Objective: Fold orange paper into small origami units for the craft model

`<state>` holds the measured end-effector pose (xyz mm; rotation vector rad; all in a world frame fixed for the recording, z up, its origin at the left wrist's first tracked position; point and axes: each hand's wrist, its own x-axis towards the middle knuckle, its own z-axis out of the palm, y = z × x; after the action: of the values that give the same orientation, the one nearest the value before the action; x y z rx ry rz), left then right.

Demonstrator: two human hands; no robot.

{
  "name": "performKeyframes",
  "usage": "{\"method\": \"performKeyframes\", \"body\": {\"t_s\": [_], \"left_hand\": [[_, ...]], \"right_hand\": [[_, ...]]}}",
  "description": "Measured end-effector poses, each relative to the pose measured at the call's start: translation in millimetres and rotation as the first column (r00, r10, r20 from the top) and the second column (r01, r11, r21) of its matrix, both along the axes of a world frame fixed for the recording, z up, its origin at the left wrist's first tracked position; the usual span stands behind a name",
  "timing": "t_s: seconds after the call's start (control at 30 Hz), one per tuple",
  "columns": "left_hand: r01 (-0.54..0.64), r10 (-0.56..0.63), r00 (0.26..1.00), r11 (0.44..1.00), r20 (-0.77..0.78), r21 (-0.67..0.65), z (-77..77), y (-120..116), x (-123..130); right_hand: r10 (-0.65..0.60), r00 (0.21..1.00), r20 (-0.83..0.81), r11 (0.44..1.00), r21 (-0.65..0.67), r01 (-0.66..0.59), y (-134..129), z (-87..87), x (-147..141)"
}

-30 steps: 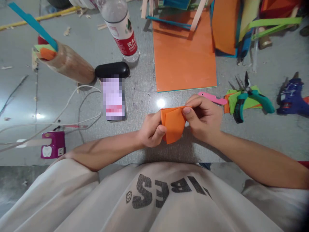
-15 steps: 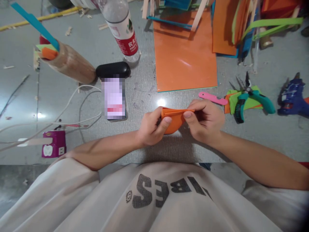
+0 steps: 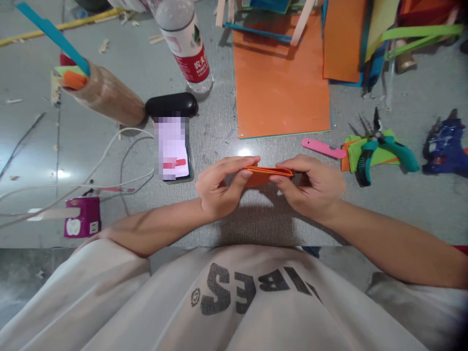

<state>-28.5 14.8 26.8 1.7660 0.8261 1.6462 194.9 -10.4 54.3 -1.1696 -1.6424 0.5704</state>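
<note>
A folded piece of orange paper [image 3: 268,171] is held between my two hands over the near part of the table, its layered edge facing up. My left hand [image 3: 223,187] pinches its left end between thumb and fingers. At the right end, my right hand [image 3: 312,187] grips it the same way, thumb in front and fingers behind. Beyond the hands lies a large flat orange sheet [image 3: 281,92]. A pink folding tool [image 3: 323,148] rests just past my right hand, beside teal-handled pliers [image 3: 378,141] on green and orange paper pieces.
On the left are a phone [image 3: 175,156], a black case [image 3: 171,105], a water bottle [image 3: 188,48], a wooden cup [image 3: 109,95], a purple box [image 3: 82,217] and a white cable. A blue glue gun [image 3: 444,146] lies at the right; coloured sheets [image 3: 343,44] are at the back.
The orange paper has tilted so that it shows mostly its thin folded edge. My left hand has shifted slightly left with its fingers straighter, and my right thumb has moved a little left.
</note>
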Motion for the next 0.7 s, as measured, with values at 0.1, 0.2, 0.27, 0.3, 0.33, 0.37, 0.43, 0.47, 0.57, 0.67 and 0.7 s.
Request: {"method": "performKeyframes", "body": {"t_s": [0.1,0.2,0.27,0.3,0.33,0.37,0.43,0.47,0.57,0.67,0.7], "left_hand": [[-0.005,0.005,0.999,1.0,-0.038,0.013,1.0,0,-1],[-0.017,0.017,0.998,1.0,-0.06,-0.007,3.5,0,-1],[-0.013,0.011,0.998,0.999,-0.065,-0.033,5.4,0,-1],[-0.005,0.002,0.998,0.999,-0.065,-0.043,6.0,0,-1],[0.004,-0.007,0.998,0.999,-0.065,-0.054,6.4,0,-1],[0.013,-0.017,0.998,0.998,-0.066,-0.065,6.4,-1,-1],[0.022,-0.027,0.997,0.997,-0.066,-0.078,5.6,-2,-1],[0.025,-0.031,0.998,0.996,-0.063,-0.085,4.8,-3,-1],[0.035,-0.038,0.998,0.996,-0.04,-0.088,0.6,-5,-3],[-0.003,-0.001,0.999,0.995,-0.042,-0.101,-4.9,-8,-4],[-0.015,0.01,0.999,0.994,-0.043,-0.112,-6.6,-10,-4]], "right_hand": [[0.03,0.999,-0.014,0.999,-0.038,-0.031,4,-0.4,4],[0.114,0.992,-0.054,0.991,-0.061,-0.117,9,0.3,10],[0.172,0.982,-0.073,0.982,-0.063,-0.177,13,1.2,14],[0.194,0.977,-0.086,0.979,-0.049,-0.198,14,1.6,15],[0.208,0.973,-0.101,0.977,-0.033,-0.213,15,1.8,16],[0.215,0.969,-0.121,0.975,-0.022,-0.219,16,1.8,16],[0.22,0.961,-0.166,0.973,-0.028,-0.228,17,0.9,16],[0.222,0.957,-0.186,0.972,-0.041,-0.233,17,0.0,16],[0.23,0.949,-0.215,0.967,-0.057,-0.247,17,-3.8,16],[0.237,0.952,-0.192,0.964,-0.077,-0.255,16,-7.0,17],[0.244,0.952,-0.187,0.962,-0.079,-0.262,16,-7.3,17]]}}
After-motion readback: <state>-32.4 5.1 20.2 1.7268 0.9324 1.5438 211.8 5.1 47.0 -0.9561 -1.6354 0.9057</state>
